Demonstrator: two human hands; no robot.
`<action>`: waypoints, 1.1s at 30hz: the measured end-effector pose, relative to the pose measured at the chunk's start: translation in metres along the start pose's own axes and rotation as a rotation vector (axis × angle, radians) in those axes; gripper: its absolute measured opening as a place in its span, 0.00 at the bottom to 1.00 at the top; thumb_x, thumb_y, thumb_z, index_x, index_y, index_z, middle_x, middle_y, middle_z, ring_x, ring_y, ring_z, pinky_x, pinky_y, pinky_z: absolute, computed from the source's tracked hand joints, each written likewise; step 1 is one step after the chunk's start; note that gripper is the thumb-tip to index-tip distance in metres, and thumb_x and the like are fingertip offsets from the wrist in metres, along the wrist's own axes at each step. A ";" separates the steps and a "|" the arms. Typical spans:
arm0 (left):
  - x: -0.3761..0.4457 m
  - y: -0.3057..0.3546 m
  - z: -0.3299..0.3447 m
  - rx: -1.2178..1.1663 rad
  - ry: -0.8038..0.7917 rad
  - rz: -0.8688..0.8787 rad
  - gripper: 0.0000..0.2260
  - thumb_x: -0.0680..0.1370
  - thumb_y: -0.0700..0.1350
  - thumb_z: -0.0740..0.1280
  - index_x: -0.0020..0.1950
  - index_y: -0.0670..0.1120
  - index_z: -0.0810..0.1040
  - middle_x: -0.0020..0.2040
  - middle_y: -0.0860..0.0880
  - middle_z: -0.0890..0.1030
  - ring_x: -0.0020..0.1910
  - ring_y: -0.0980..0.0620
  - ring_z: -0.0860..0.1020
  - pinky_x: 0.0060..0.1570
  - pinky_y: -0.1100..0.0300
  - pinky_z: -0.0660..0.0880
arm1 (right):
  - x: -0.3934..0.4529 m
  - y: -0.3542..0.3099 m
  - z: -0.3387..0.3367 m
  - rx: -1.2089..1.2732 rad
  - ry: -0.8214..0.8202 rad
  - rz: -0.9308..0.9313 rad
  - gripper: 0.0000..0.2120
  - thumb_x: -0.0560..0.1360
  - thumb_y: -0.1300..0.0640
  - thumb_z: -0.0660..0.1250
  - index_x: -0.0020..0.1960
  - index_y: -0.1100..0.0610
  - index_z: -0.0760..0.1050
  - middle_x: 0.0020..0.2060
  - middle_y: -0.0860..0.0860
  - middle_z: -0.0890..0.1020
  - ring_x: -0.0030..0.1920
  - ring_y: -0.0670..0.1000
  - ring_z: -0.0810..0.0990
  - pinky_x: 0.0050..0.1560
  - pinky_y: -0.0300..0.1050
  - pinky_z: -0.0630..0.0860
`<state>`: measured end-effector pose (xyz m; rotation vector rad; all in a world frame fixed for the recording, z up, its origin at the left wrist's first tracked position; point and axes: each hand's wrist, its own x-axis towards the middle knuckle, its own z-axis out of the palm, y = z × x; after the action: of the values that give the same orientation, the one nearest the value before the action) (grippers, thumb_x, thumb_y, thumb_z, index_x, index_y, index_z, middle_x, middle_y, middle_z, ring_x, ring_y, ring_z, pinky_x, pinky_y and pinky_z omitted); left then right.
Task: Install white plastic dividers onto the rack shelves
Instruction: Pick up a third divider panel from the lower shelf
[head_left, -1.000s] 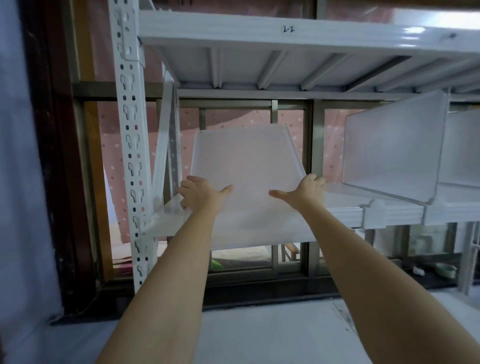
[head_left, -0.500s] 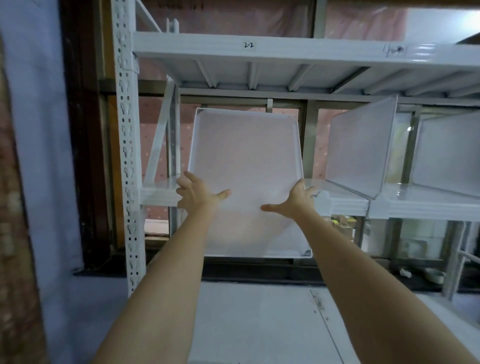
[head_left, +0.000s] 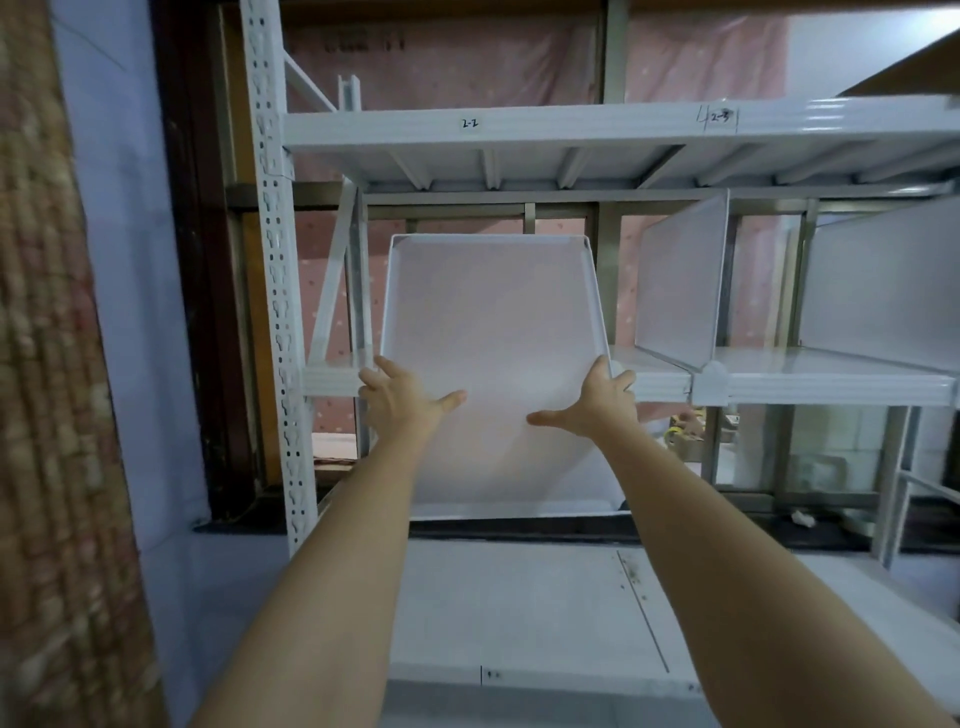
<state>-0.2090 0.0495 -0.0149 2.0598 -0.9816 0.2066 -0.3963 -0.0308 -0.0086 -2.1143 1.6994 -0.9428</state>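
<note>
A large white translucent plastic divider (head_left: 493, 332) stands nearly upright in front of the rack's middle shelf (head_left: 831, 382), its lower edge hanging below the shelf front. My left hand (head_left: 400, 400) grips its left edge, thumb across the face. My right hand (head_left: 592, 408) grips its right edge the same way. Two dividers stand on the shelf to the right: one (head_left: 680, 283) just beside the held sheet, another (head_left: 883, 286) further right.
The perforated white upright post (head_left: 275, 270) stands at the left. The upper shelf (head_left: 519, 130), labelled 2-2, is overhead. A lower shelf surface (head_left: 519, 613) lies beneath my arms. A brick pillar and pale wall are at the far left.
The divider has been tipped up from lying nearly flat on the shelf to almost vertical, and its lower edge now hangs below the shelf front. Both hands kept their hold on its sides.
</note>
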 end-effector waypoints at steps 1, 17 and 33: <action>-0.009 -0.001 -0.004 -0.005 -0.003 -0.001 0.55 0.67 0.64 0.73 0.77 0.37 0.45 0.70 0.37 0.59 0.67 0.39 0.65 0.59 0.48 0.70 | -0.010 0.003 -0.003 0.004 0.010 0.001 0.61 0.58 0.37 0.79 0.76 0.57 0.46 0.69 0.61 0.57 0.67 0.62 0.66 0.59 0.52 0.71; -0.142 0.014 -0.041 -0.010 -0.088 0.049 0.54 0.67 0.60 0.75 0.77 0.35 0.46 0.71 0.35 0.57 0.68 0.37 0.62 0.60 0.45 0.69 | -0.147 0.068 -0.061 0.086 0.039 0.128 0.63 0.60 0.42 0.80 0.78 0.54 0.40 0.75 0.60 0.49 0.73 0.63 0.56 0.66 0.57 0.65; -0.150 0.109 -0.015 0.046 -0.107 0.164 0.53 0.68 0.61 0.74 0.77 0.37 0.46 0.72 0.38 0.59 0.67 0.38 0.65 0.60 0.48 0.70 | -0.104 0.128 -0.135 -0.019 0.092 0.091 0.50 0.60 0.36 0.78 0.69 0.56 0.57 0.65 0.59 0.61 0.65 0.63 0.66 0.60 0.55 0.70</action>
<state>-0.3854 0.1075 -0.0074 2.0495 -1.2241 0.2073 -0.5909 0.0571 -0.0142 -2.0147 1.8388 -1.0157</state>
